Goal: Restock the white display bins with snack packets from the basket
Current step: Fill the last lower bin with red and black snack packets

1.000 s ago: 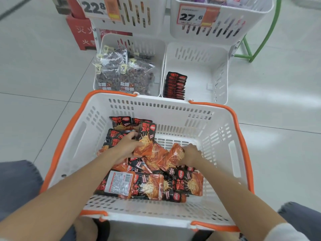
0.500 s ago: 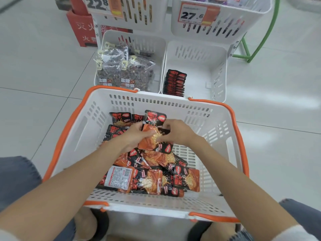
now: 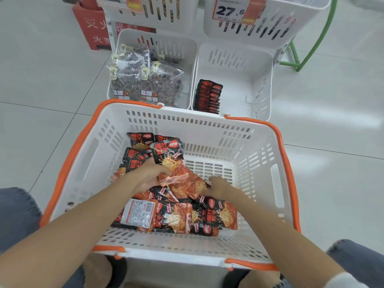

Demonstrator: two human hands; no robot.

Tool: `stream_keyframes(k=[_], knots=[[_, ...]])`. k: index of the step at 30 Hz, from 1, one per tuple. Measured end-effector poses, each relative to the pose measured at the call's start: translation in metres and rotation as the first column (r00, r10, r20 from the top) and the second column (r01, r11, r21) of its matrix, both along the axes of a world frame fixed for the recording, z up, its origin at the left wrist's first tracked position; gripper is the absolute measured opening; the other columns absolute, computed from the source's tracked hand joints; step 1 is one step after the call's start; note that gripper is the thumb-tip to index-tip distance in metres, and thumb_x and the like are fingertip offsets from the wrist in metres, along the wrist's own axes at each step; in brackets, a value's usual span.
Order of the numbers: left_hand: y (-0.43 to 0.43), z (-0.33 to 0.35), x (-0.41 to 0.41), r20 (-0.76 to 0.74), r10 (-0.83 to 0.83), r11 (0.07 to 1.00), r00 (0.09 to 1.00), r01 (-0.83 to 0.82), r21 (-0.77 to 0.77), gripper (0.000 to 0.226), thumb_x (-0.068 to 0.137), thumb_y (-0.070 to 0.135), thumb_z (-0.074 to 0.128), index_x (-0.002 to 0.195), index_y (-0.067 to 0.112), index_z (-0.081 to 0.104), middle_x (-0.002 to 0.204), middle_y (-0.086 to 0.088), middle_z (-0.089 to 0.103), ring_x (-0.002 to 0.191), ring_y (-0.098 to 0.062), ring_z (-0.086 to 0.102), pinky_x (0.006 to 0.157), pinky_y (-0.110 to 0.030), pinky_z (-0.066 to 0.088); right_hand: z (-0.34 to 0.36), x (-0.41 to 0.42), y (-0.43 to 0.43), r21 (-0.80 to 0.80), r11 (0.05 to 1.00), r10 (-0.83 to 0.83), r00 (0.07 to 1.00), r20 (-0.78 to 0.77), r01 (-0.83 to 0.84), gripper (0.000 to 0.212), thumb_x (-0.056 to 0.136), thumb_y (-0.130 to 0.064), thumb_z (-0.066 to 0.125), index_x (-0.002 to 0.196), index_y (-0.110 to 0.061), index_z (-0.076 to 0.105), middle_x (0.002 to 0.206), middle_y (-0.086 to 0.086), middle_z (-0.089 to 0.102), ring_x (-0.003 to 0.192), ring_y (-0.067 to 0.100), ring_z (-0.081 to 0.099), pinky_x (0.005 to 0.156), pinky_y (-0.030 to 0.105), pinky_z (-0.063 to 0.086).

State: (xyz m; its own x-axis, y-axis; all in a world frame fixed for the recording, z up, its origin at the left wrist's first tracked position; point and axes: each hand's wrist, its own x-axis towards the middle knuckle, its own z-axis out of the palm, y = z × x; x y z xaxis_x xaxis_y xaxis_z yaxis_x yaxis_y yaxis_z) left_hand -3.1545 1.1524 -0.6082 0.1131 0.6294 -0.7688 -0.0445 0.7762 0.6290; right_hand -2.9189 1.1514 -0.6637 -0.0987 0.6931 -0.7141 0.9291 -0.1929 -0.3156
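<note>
A white basket with orange handles [image 3: 278,163] sits on the floor in front of me, holding several black-and-orange snack packets [image 3: 176,217]. My left hand [image 3: 147,175] grips a small upright stack of these packets [image 3: 168,156] above the pile. Lower and to the right, my right hand [image 3: 218,187] reaches into the pile with its fingers on a packet [image 3: 193,188]; its grip is partly hidden. Beyond the basket, a white display bin [image 3: 264,84] holds a row of the same packets [image 3: 207,96] at its left side.
A second white bin [image 3: 187,50] on the left holds clear bags of dark snacks [image 3: 145,84]. Two upper bins with price tags [image 3: 230,11] overhang the back. A red box [image 3: 91,26] stands at the far left, a green frame [image 3: 301,57] at the right. My knees flank the basket.
My right hand has left the stack in my left hand and dropped back down into the pile. My left hand still holds its packets upright, and the view has shifted closer.
</note>
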Motion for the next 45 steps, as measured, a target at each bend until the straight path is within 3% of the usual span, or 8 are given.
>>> stream_keyframes(k=[6, 12, 15, 21, 27, 33, 41, 45], knots=[[0.002, -0.001, -0.001, 0.081, 0.086, 0.996, 0.993, -0.089, 0.027, 0.076, 0.086, 0.0, 0.069, 0.146, 0.015, 0.024, 0.117, -0.003, 0.058, 0.105, -0.021, 0.062, 0.1, -0.047, 0.048, 0.011, 0.003, 0.011, 0.075, 0.995, 0.082, 0.987, -0.14, -0.072, 0.015, 0.084, -0.011, 0.071, 0.081, -0.02, 0.06, 0.086, -0.006, 0.057, 0.079, 0.017, 0.052, 0.074, 0.031, 0.046], [0.013, 0.012, -0.011, -0.328, -0.003, 0.968, 0.945, 0.085, 0.235, 0.036, 0.084, 0.001, 0.069, 0.114, 0.016, 0.056, 0.101, -0.005, 0.069, 0.097, -0.025, 0.066, 0.095, -0.045, 0.051, 0.102, -0.005, 0.053, 0.264, 0.963, 0.142, 0.922, -0.36, -0.045, 0.02, 0.078, -0.008, 0.078, 0.095, -0.015, 0.073, 0.097, -0.002, 0.069, 0.09, 0.016, 0.065, 0.076, 0.023, 0.052], [0.016, 0.03, -0.002, -0.05, -0.102, 0.973, 0.994, 0.11, 0.201, 0.028, 0.089, 0.009, 0.06, 0.114, 0.009, 0.049, 0.092, -0.008, 0.065, 0.081, -0.024, 0.066, 0.091, -0.049, 0.053, 0.131, -0.025, 0.054, 0.348, 0.937, 0.163, 0.87, -0.465, 0.01, 0.017, 0.078, -0.01, 0.079, 0.093, -0.014, 0.071, 0.099, -0.003, 0.069, 0.095, 0.012, 0.062, 0.086, 0.019, 0.046], [0.012, 0.057, 0.028, -0.006, -0.24, 0.931, 0.971, 0.232, 0.28, 0.112, 0.061, 0.052, 0.085, 0.152, 0.03, 0.023, 0.155, -0.001, 0.035, 0.135, -0.024, 0.043, 0.099, -0.045, 0.044, 0.137, -0.051, 0.044, 0.63, 0.699, 0.096, 0.829, -0.551, 0.339, 0.042, 0.081, -0.027, 0.078, 0.12, -0.017, 0.065, 0.123, -0.002, 0.06, 0.115, 0.011, 0.05, 0.103, 0.03, 0.04], [0.037, 0.07, 0.046, 0.082, -0.004, 0.929, 0.997, -0.026, 0.368, 0.099, 0.077, 0.067, 0.066, 0.153, 0.026, 0.019, 0.154, 0.006, 0.033, 0.136, -0.022, 0.041, 0.112, -0.048, 0.031, 0.14, -0.044, 0.058, 0.021, 0.832, -0.331, 0.527, -0.783, 0.554, 0.098, 0.073, -0.071, 0.063, 0.15, -0.032, 0.017, 0.154, -0.001, 0.033, 0.136, 0.023, 0.041, 0.109, 0.051, 0.039], [0.072, 0.101, 0.076, -0.206, 0.06, 0.744, 0.977, 0.094, 0.662, 0.065, 0.103, 0.038, 0.042, 0.154, 0.016, 0.008, 0.133, 0.009, 0.034, 0.121, -0.004, 0.042, 0.091, -0.015, 0.034, 0.159, -0.025, 0.089, -0.182, 0.783, -0.38, 0.227, -0.897, 0.595, 0.059, 0.074, -0.006, 0.064, 0.127, -0.018, 0.042, 0.12, 0.018, 0.062, 0.099, 0.031, 0.064, 0.093, 0.052, 0.05], [0.185, 0.109, 0.105, -0.287, 0.106, 0.469, 0.952, 0.207, 0.859, 0.029, 0.091, 0.028, 0.068, 0.117, 0.021, 0.055, 0.103, 0.015, 0.065, 0.094, 0.003, 0.06, 0.086, -0.025, 0.048, 0.167, 0.026, 0.169, 0.479, 0.651, -0.029, 0.65, -0.759, 0.588, 0.041, 0.083, 0.007, 0.065, 0.117, -0.015, 0.055, 0.094, -0.004, 0.067, 0.077, -0.012, 0.062, 0.073, 0.006, 0.045], [0.242, 0.098, 0.106, -0.444, 0.193, 0.324, 0.875, 0.37, 0.871, 0.039, 0.086, 0.033, 0.072, 0.121, 0.019, 0.061, 0.12, 0.005, 0.066, 0.116, -0.012, 0.057, 0.096, -0.03, 0.043, 0.132, 0.039, 0.232, 0.704, 0.509, 0.023, 0.81, -0.587, 0.495, 0.034, 0.089, -0.018, 0.061, 0.121, -0.024, 0.054, 0.109, 0.003, 0.061, 0.1, 0.01, 0.061, 0.091, 0.034, 0.051]])
